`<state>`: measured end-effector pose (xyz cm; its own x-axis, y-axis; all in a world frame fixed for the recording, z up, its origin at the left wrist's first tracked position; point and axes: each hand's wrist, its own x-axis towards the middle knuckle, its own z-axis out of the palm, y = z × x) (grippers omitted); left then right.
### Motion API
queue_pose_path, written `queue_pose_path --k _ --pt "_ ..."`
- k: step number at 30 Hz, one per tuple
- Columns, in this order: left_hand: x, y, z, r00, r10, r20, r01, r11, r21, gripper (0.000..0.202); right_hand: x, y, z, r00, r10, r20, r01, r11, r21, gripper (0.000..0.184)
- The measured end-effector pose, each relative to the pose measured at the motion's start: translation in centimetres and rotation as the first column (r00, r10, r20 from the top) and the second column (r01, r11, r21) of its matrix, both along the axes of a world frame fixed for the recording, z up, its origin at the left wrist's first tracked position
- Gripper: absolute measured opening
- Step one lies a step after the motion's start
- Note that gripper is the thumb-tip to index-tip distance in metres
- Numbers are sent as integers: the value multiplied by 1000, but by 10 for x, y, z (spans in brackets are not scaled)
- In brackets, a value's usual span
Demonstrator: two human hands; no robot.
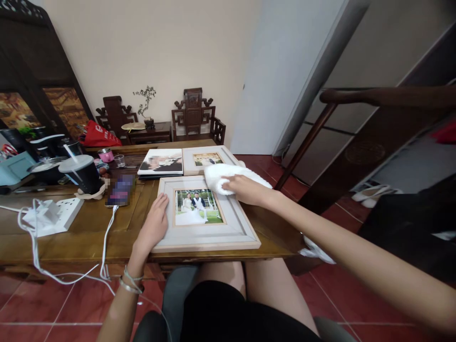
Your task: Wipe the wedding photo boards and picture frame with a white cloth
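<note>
A pale photo frame with a wedding picture lies face up at the table's front edge. My left hand holds its left side, fingers along the rim. In my right hand is a bunched white cloth, pressed against the frame's upper right corner. The cloth partly covers that corner and overlaps a second photo frame lying just behind. Left of this second frame is a photo album with a picture on its cover, on top of something dark.
On the wooden table at left are a charging phone, a power strip with loose white cables, a lidded cup with a straw, a small clear cup and a pink cup. A wooden chair back rises at right.
</note>
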<state>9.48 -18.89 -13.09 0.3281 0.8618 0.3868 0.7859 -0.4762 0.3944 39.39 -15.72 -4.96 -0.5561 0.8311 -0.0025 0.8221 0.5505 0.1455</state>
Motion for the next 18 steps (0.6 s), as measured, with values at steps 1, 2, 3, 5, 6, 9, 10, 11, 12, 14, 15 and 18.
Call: queue_pose_path --k 1,2,3,5,6,9,10,11,12,14,15,18 --pt "-1 1 -1 1000 -4 4 4 1000 -4 50 1 -11 0 1000 15 -17 -15 1000 -12 37" --pt "-1 1 -1 1000 -5 5 5 1000 -9 51 2 -24 -1 999 30 -31 -31 999 -24 37" --pt "-2 1 -1 1000 -4 5 4 1000 -12 52 4 -39 -2 998 46 -44 -47 998 -38 38" --pt "-2 2 -2 1000 -8 5 8 1000 -10 53 8 -69 -4 994 78 -74 -83 994 -71 41" --pt "-2 2 -2 1000 -13 2 13 1000 -5 53 11 -82 -5 992 93 -90 -101 991 -93 43" --pt "1 2 -1 999 -22 -41 22 1000 14 49 15 -107 -6 987 101 -122 -119 981 -151 46" --pt "1 1 0 998 -20 -65 21 1000 15 48 14 -108 -6 988 83 -129 -103 983 -154 45" --pt "2 1 1 996 -17 -88 18 1000 14 47 11 -104 -5 989 58 -133 -78 987 -144 44" --pt "2 1 2 994 -15 -106 16 1000 12 48 8 -97 -5 990 29 -136 -46 992 -121 44" --pt "2 1 2 993 -17 -121 18 1000 15 48 -1 -71 -6 991 -31 -131 23 998 -62 46" --pt "2 1 2 993 -19 -117 22 1000 20 48 -4 -56 -7 991 -59 -120 55 998 -34 48" --pt "1 2 -1 996 -17 -89 21 999 40 46 -12 -12 -10 992 -99 -75 101 995 26 50"
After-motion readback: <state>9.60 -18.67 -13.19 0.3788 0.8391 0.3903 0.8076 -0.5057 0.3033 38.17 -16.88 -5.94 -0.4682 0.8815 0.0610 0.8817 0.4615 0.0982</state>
